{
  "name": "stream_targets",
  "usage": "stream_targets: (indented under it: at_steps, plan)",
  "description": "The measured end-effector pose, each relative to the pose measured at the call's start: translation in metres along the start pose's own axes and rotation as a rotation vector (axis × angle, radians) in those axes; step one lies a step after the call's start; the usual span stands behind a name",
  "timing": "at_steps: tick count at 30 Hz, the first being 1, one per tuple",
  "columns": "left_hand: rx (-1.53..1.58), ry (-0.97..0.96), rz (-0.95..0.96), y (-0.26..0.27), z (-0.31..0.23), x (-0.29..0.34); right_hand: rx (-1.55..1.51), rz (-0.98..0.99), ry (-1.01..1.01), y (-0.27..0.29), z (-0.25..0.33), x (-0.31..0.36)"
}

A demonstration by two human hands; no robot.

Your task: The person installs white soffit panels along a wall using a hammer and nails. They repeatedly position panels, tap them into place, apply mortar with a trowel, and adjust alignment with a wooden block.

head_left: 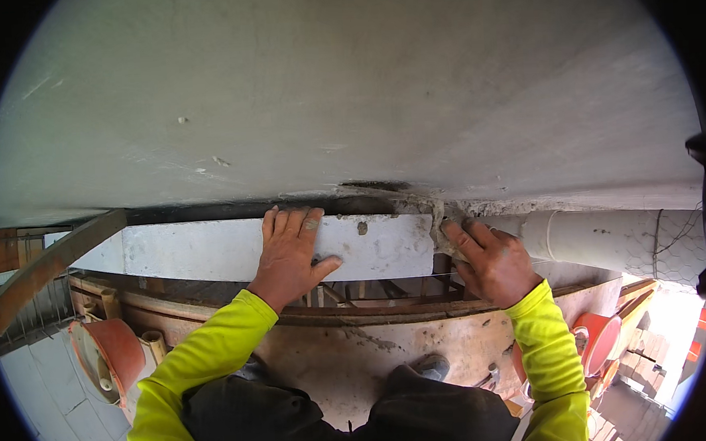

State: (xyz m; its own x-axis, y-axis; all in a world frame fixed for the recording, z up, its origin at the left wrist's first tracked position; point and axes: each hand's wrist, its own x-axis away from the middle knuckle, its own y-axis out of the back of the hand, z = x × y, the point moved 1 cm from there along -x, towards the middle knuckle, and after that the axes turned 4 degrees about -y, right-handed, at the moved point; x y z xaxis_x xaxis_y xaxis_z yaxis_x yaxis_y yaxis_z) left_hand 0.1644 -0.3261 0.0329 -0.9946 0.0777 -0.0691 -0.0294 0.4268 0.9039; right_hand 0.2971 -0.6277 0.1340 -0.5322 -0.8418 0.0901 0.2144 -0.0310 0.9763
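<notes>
A long white tile strip (187, 249), smudged with grey mortar, lies along the foot of a grey plastered wall (346, 85). My left hand (288, 252) rests flat on it, fingers stretched toward the wall and thumb out to the right. At the strip's right end, my right hand (495, 262) has its fingers curled, the index reaching furthest, against rough wet-looking mortar (440, 228). Whatever may be between those fingers is hidden. Just beyond this hand, a rounded grey length (593, 236) with wire mesh on it continues to the right.
A wooden batten (60, 264) slants across the strip's left part. Below me runs a wide plank (336, 357) with my shoe (432, 366) and a hammer-like tool (489, 375) on it. Orange buckets stand left (124, 352) and right (599, 339). A thin string passes under the strip's front edge.
</notes>
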Motion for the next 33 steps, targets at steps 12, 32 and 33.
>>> stream_targets:
  at_steps: [12, 32, 33]
  plan:
    - [-0.002, -0.051, -0.029, 0.015, -0.029, -0.016, -0.241, -0.452, -0.778, 0.015, 0.068, 0.309]
    - [1.06, -0.097, 0.632, -0.24, -0.463, -0.025, -0.129, 0.52, -1.032, -0.043, -0.029, 0.463]
    - [1.021, -0.083, 0.67, -0.237, -0.456, -0.017, -0.1, 0.534, -1.056, -0.041, -0.027, 0.463]
